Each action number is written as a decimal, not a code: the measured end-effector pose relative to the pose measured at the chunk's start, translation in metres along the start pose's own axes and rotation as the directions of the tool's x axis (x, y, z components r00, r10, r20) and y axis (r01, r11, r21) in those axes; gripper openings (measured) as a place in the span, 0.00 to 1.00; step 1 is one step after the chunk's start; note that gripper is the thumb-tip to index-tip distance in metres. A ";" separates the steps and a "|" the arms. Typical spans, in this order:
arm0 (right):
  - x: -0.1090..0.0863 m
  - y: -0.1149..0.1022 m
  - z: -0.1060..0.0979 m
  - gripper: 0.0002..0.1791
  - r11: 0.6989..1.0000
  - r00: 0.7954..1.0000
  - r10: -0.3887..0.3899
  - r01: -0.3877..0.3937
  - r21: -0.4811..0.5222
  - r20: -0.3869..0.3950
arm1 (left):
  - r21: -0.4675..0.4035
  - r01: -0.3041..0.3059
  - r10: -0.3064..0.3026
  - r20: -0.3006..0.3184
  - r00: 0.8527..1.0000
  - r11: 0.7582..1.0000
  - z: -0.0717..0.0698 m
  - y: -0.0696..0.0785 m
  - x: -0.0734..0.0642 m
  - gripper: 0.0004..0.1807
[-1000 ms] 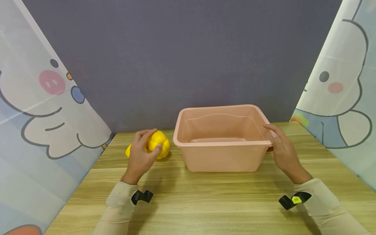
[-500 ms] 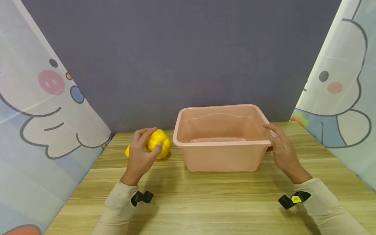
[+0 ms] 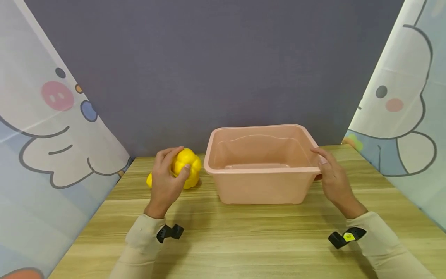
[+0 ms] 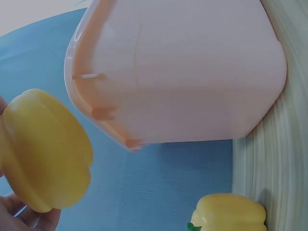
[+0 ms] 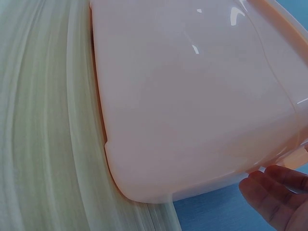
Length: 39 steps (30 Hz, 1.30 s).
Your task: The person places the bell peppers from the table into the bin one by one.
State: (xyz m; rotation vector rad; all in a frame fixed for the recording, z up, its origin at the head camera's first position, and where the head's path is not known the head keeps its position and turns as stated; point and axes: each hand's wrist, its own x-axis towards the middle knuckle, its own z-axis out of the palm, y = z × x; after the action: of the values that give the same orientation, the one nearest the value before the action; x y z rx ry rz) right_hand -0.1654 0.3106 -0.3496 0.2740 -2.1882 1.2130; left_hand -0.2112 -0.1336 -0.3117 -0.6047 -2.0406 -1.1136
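My left hand [image 3: 163,182] holds a yellow bell pepper [image 3: 184,158], thumb on its near side and fingers over the far side. The left wrist view has this pepper raised well above the table. A second yellow bell pepper [image 4: 228,211] with a green stem lies on the table below it. To the left of the hand, a bit of yellow [image 3: 149,180] sticks out, mostly hidden. My right hand [image 3: 335,184] grips the right rim of a pink plastic tub [image 3: 261,188], its other fingers [image 5: 269,192] under the rim.
The tub stands upright on the wood-grain table [image 3: 244,240], nothing visible inside. A dark grey panel [image 3: 223,77] rises behind it, with cartoon-printed sheets on both sides. Something dark red [image 3: 318,177] shows beneath the tub's right rim.
My left hand has lifted its bell pepper slightly, so more of the yellow pepper behind shows below it. The right hand keeps its grip on the tub, and the head view has shifted slightly.
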 end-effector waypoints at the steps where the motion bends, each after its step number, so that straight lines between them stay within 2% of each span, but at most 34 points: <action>1: 0.000 0.001 0.000 0.23 1.000 1.000 -0.002 0.002 -0.003 0.002 | -0.005 0.000 0.000 -0.003 1.000 1.000 0.000 0.001 0.001 0.26; 17: 0.000 -0.002 -0.001 0.24 1.000 1.000 -0.015 0.015 -0.004 0.005 | -0.030 -0.009 0.009 0.009 1.000 1.000 0.001 0.009 0.013 0.25; 39: 0.000 0.000 -0.001 0.24 1.000 1.000 -0.001 0.000 0.020 0.020 | -0.038 -0.059 0.060 0.033 0.998 0.998 0.018 0.018 0.034 0.24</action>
State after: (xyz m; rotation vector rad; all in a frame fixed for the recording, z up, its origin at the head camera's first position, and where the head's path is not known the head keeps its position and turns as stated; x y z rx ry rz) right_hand -0.1645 0.3115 -0.3493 0.2960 -2.1938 1.2378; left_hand -0.2266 -0.1072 -0.2829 -0.7032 -2.0219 -1.1146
